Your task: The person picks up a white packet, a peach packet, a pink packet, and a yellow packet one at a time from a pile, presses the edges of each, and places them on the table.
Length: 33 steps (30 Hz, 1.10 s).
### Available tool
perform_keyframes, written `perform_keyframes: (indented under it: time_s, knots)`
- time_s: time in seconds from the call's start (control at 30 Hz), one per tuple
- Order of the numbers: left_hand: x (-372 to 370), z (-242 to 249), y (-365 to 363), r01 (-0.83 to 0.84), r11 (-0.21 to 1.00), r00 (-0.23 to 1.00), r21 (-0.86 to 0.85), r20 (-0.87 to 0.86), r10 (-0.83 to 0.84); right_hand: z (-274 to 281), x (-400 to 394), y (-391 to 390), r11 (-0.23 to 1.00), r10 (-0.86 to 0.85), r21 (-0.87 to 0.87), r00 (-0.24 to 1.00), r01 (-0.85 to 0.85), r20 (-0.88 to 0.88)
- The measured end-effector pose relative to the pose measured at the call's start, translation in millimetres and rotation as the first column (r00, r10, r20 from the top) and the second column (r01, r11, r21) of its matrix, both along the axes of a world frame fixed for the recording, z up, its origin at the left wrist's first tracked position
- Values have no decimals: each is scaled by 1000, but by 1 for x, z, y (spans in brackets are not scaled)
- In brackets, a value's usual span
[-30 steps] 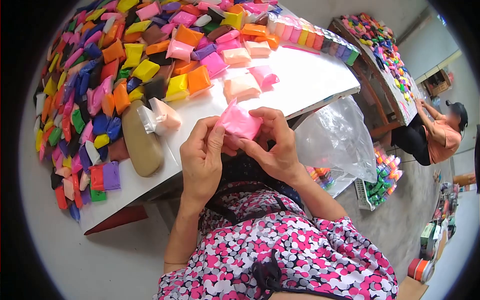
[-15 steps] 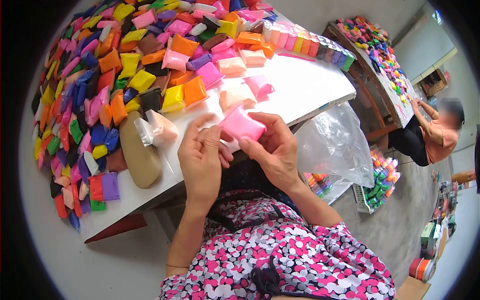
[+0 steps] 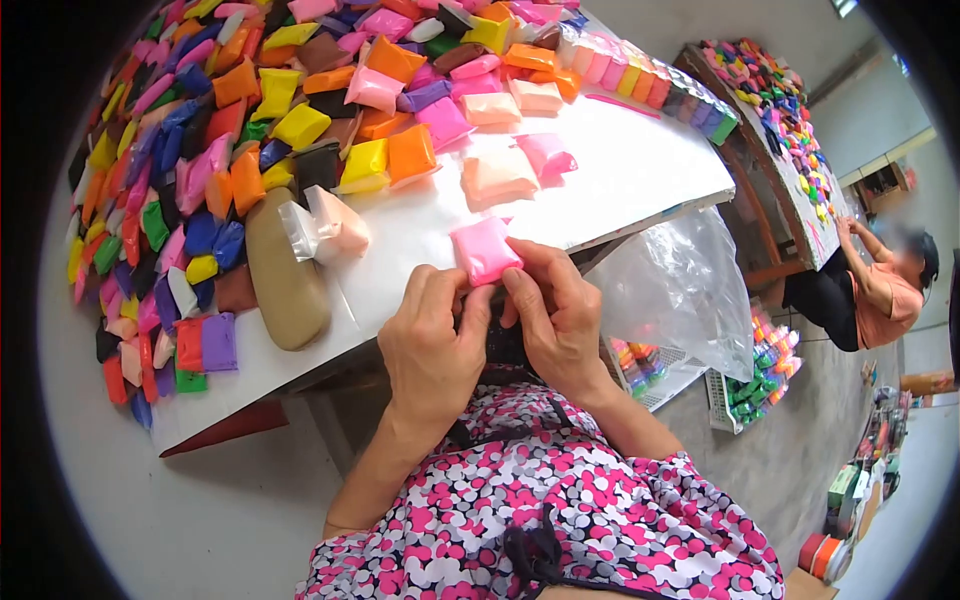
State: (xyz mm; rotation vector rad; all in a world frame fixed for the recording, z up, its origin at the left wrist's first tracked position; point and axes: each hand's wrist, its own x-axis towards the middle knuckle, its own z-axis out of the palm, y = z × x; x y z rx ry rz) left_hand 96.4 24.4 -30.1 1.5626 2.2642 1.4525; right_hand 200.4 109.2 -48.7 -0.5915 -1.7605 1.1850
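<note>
Fingertips (image 3: 513, 280) of 2 hands pinch a pink pack (image 3: 485, 248) at its near edge, over the table (image 3: 640, 150) and near its front edge. The left hand (image 3: 435, 335) is nearly closed, fingers curled in, thumb at the pack's near side. The right hand (image 3: 555, 315) is partly closed, its thumb at the near right corner and its index finger by the right side. The backs of both hands show, and the forearms converge towards the pack. Just beyond lie 1 peach pack (image 3: 500, 180) and 1 second pink pack (image 3: 548, 153). Leftward, a tan case (image 3: 285, 270) lies beside a heap (image 3: 248, 180) of coloured packs.
</note>
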Motion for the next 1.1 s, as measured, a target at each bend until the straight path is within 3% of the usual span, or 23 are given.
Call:
perform_keyframes:
  time_s: [0.3, 0.47, 0.57, 0.73, 0.83, 0.93, 1.1]
  knots:
    - [-3, 1, -1, 42, 998, 999, 40, -5, -42, 1, 5, 0, 971, -42, 239, 995, 19, 91]
    - [-6, 0, 2, 68, 992, 988, 104, 132, -81, 2, 5, 4, 952, -78, 304, 991, 41, 113]
    - [-7, -1, 1, 59, 994, 990, 94, 121, -70, -4, 4, 9, 900, -135, 428, 987, 84, 91]
    - [-7, 1, 2, 75, 991, 997, 114, 17, -77, -4, 8, 13, 703, -274, 698, 957, 135, 91]
    - [-8, 1, 1, 85, 992, 996, 89, -7, -85, -7, 11, 13, 669, -298, 731, 949, 129, 105]
    - [-8, 3, -1, 86, 996, 996, 34, -5, -86, -6, 8, 14, 742, -245, 655, 967, 142, 68]
    - [-7, 12, -3, 41, 998, 989, -44, -140, -47, -8, 7, 15, 780, -161, 620, 985, 87, 65]
